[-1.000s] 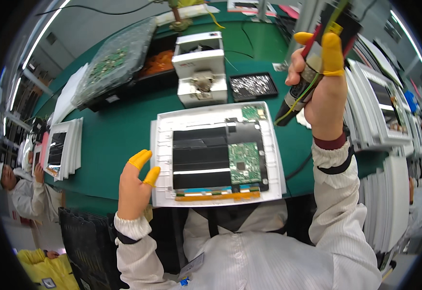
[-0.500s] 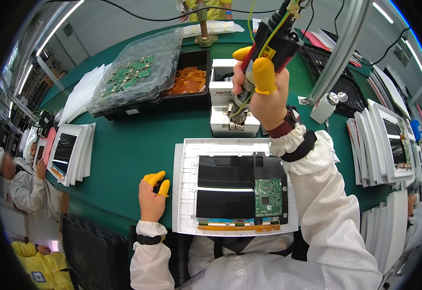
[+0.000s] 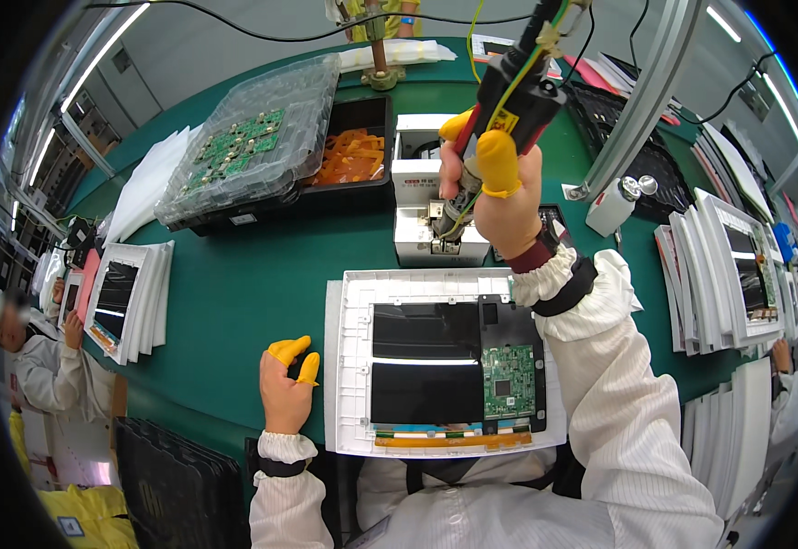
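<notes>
My right hand (image 3: pixel 507 197), with yellow finger cots, is wrapped round a black-and-red electric screwdriver (image 3: pixel 519 96). The tool slants down, its tip over the white screw feeder box (image 3: pixel 426 245); the hand hides part of the tip. To the left of the display panel, my left hand (image 3: pixel 286 389) rests over the green mat, fingers curled apart, thumb and fingertips in yellow cots, holding nothing. In front of me lies a white-framed display panel (image 3: pixel 426 389) face down, with a green circuit board (image 3: pixel 508 380) at its right and an orange strip (image 3: pixel 454 440) along its near edge.
At the back left, a clear tray of green boards (image 3: pixel 234 151) leans on a black bin holding orange parts (image 3: pixel 355 157). Stacks of panels stand left (image 3: pixel 129 302) and right (image 3: pixel 728 274). A white bottle (image 3: pixel 611 209) stands by a metal post (image 3: pixel 641 101). Other people work around.
The screwdriver's tip has shifted slightly over the feeder, and my right hand is a little lower. My left hand's fingers have moved slightly. The whole view has tilted a little.
</notes>
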Demonstrator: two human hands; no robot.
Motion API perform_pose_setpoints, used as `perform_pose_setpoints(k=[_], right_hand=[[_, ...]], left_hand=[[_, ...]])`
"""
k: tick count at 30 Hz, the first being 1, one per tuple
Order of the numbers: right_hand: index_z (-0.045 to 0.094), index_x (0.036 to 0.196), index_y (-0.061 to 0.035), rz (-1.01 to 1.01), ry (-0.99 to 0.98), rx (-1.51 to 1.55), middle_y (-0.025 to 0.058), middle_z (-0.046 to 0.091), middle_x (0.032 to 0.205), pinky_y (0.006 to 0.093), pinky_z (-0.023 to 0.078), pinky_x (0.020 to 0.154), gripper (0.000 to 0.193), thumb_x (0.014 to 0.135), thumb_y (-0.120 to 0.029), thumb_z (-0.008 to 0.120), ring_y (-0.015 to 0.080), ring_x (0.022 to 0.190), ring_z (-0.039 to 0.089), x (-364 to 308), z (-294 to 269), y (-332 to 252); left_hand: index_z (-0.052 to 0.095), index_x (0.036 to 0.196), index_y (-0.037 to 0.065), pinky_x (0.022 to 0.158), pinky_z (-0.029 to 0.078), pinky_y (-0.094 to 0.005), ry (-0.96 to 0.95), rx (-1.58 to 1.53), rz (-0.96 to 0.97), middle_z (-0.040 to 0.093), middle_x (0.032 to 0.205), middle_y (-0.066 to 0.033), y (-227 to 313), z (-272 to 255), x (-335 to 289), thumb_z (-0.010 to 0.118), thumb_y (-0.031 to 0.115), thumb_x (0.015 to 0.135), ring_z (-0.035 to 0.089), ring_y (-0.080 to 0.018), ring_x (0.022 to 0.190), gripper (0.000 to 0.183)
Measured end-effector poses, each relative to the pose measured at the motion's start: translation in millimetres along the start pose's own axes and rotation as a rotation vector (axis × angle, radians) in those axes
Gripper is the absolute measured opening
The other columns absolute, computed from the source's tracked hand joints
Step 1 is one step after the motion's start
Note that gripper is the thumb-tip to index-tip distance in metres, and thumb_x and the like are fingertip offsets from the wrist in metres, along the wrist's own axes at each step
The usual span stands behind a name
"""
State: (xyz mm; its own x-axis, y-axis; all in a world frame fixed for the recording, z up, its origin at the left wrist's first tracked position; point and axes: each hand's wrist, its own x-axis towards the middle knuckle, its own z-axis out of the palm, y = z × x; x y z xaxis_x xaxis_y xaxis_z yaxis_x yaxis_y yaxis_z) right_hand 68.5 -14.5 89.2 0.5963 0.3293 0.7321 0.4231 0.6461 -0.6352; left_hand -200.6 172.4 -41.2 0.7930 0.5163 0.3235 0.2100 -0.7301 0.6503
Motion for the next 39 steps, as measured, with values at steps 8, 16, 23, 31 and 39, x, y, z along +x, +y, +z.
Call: perform_pose_setpoints(k=[8, 16, 23, 31, 39], right_hand=[[0.052, 0.103, 0.0029, -0.021, -0.126, -0.203, 0.0078, 0.057, 0.072, 0.0246, 0.045, 0.052, 0.036, 0.099, -0.033, 0.05, 0.0129, 0.055, 0.053, 3, -3, 3], [0.049, 0.109, 0.0026, 0.185, -0.003, 0.016, 0.0084, 0.054, 0.072, 0.028, 0.045, 0.053, 0.057, 0.096, -0.052, 0.042, 0.0151, 0.054, 0.052, -12, -10, -25], [0.052, 0.111, 0.0, 0.258, -0.007, 0.002, 0.0063, 0.053, 0.068, 0.0288, 0.044, 0.052, 0.067, 0.092, -0.063, 0.041, 0.0147, 0.053, 0.051, -47, -11, -79], [0.049, 0.123, -0.0102, 0.46, -0.022, 0.239, 0.0033, 0.051, 0.076, 0.0306, 0.047, 0.06, 0.096, 0.067, -0.088, 0.046, 0.0137, 0.061, 0.054, -138, -14, -144], [0.052, 0.117, -0.0063, 0.628, 0.068, 0.317, 0.0069, 0.057, 0.075, 0.0305, 0.045, 0.062, 0.089, 0.069, -0.081, 0.054, 0.0157, 0.062, 0.055, -168, -1, -158]], left_hand=[[0.066, 0.108, 0.005, 0.076, 0.046, -0.0301, 0.01, 0.036, 0.066, 0.059, 0.099, -0.007, -1, 1, 2, 0.068, 0.008, 0.082, 0.055, -0.0204, 0.084, 0.026], [0.067, 0.105, 0.005, 0.076, 0.046, -0.0333, 0.017, -0.051, -0.02, 0.06, 0.095, -0.0091, -2, 5, -3, 0.069, 0.006, 0.079, 0.056, -0.0253, 0.085, 0.026], [0.067, 0.103, 0.003, 0.07, 0.048, -0.0287, 0.048, -0.149, -0.074, 0.061, 0.094, -0.0086, -6, 6, -5, 0.066, 0.003, 0.082, 0.058, -0.0195, 0.079, 0.02], [0.066, 0.091, 0.004, 0.086, 0.044, -0.0375, 0.062, -0.107, 0.205, 0.062, 0.101, -0.0109, 68, 10, -47, 0.069, 0.007, 0.08, 0.056, -0.0304, 0.097, 0.012], [0.07, 0.098, 0.014, 0.107, 0.019, -0.0567, -0.295, 0.075, 0.551, 0.061, 0.11, -0.0027, 133, 19, -98, 0.077, 0.024, 0.072, 0.053, -0.0273, 0.11, 0.029]])
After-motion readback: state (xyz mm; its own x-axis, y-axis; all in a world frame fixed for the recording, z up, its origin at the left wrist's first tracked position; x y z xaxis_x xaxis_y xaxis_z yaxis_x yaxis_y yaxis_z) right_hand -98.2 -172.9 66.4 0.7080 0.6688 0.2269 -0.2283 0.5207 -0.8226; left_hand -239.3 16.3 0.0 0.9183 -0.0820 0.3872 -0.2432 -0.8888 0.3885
